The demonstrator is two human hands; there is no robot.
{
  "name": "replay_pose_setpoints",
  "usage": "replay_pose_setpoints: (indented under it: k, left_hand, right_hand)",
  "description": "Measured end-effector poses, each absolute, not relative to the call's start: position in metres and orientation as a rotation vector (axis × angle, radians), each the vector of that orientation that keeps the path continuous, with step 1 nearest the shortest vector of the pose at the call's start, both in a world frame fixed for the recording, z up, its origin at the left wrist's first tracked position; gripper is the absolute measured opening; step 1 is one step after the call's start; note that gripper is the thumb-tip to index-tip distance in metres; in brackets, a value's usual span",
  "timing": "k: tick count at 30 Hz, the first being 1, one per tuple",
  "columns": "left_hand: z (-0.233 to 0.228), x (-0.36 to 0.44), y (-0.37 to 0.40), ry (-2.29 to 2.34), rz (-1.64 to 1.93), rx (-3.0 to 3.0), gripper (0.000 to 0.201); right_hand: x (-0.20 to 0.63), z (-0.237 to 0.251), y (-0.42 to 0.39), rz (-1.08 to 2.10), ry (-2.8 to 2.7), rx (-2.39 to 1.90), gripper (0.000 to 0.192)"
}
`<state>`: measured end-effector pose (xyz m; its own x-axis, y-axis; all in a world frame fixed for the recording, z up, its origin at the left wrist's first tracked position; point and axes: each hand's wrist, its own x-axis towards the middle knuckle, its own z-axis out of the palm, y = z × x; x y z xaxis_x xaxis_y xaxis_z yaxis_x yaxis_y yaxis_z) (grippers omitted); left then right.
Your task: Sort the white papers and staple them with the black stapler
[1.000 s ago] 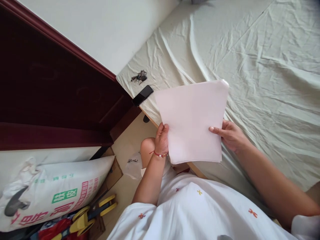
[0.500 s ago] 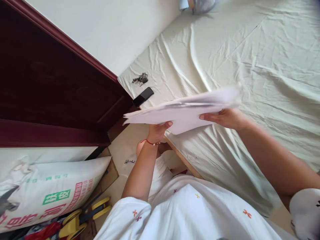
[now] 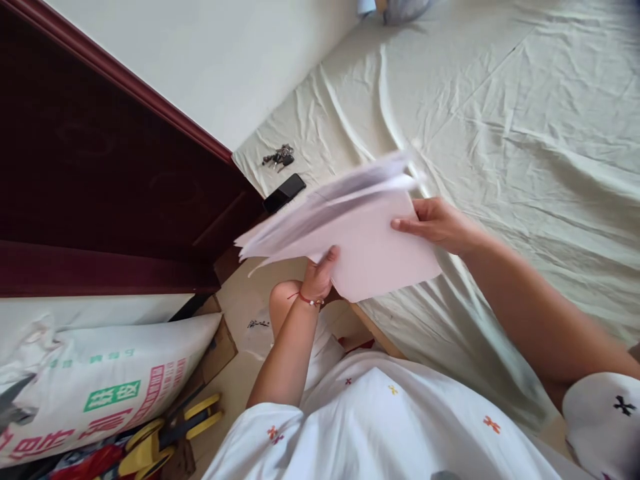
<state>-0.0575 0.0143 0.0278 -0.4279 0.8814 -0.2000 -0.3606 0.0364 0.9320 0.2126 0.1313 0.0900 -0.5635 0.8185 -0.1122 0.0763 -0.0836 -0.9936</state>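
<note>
Several loose white sheets of paper (image 3: 375,247) are held up in front of me, their far edges fanned apart and partly blurred. My left hand (image 3: 320,275) grips the near edge, thumb on top and the other fingers hidden beneath. At the right edge my right hand (image 3: 435,225) is closed on the sheets, its thumb lying over the nearest page. No writing can be made out on the pages facing me. A red string bracelet (image 3: 311,301) circles my left wrist.
A pale cloth (image 3: 500,173) covers the bed-like surface beyond. On it lie a black phone (image 3: 284,193) and a bunch of keys (image 3: 280,157). A dark red wooden panel (image 3: 110,153) stands at left, above a printed white sack (image 3: 110,380) and a yellow-wheeled item (image 3: 147,453).
The paper stack has tilted, so more of the front sheet shows and the far edges have spread apart. My right hand moved slightly left and up; my left hand shifted slightly right.
</note>
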Motion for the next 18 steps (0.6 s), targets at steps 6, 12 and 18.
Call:
replay_pose_setpoints:
  k: [6,12,18]
  left_hand:
    - [0.026,-0.033,0.008,1.327,1.696,0.386,0.06]
    - [0.018,-0.002,0.008,1.241,1.677,0.416,0.064]
    - [0.034,-0.053,0.015,1.189,1.755,0.53,0.049]
  right_hand:
    - [0.215,0.047,0.087,1.985,-0.988,-0.819,0.067]
    - [0.176,0.031,0.04,1.998,-0.869,-0.767,0.065]
    - [0.191,0.037,0.067,1.66,-1.116,-0.962,0.046]
